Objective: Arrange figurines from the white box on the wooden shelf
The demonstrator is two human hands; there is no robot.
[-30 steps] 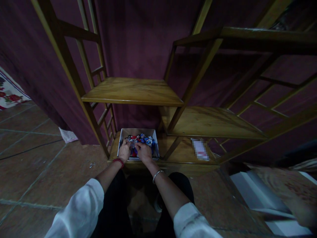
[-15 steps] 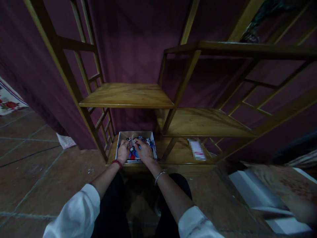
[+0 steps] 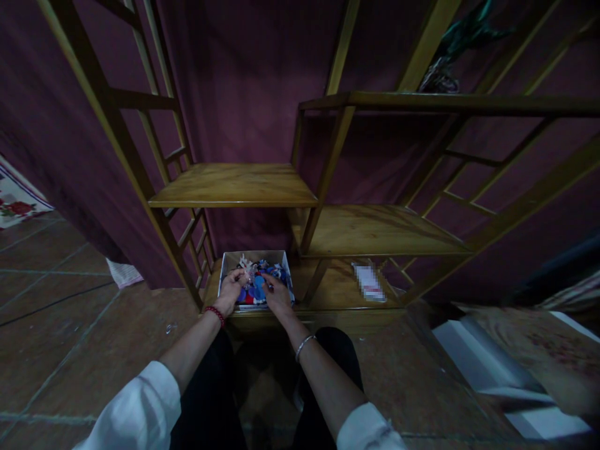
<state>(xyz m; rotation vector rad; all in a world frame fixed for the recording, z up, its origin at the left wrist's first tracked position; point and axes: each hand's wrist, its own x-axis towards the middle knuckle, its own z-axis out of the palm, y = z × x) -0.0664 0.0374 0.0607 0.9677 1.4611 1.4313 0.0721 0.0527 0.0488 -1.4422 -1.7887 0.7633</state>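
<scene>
A shallow white box (image 3: 229, 259) sits on the bottom board of a wooden shelf unit (image 3: 234, 185). It is full of small red, blue and white items (image 3: 257, 287) that I cannot name. My left hand (image 3: 230, 290), with a red bead bracelet at the wrist, reaches into the box with its fingers pinched on a small pale piece. My right hand (image 3: 277, 294), with a silver bangle, rests on the items at the box's near right side, fingers curled on them.
The shelf unit has bare wooden boards at mid height (image 3: 375, 228) and a higher board at right (image 3: 445, 100). A blurred small packet (image 3: 369, 282) lies on the bottom board. Purple cloth hangs behind. Tiled floor, a white paper (image 3: 122, 272), and white panels (image 3: 492, 375) lie at right.
The view has tilted up and shifted slightly. Both hands stay in the box; the left has lifted a small pale piece a little, and the right has slid to the near right side.
</scene>
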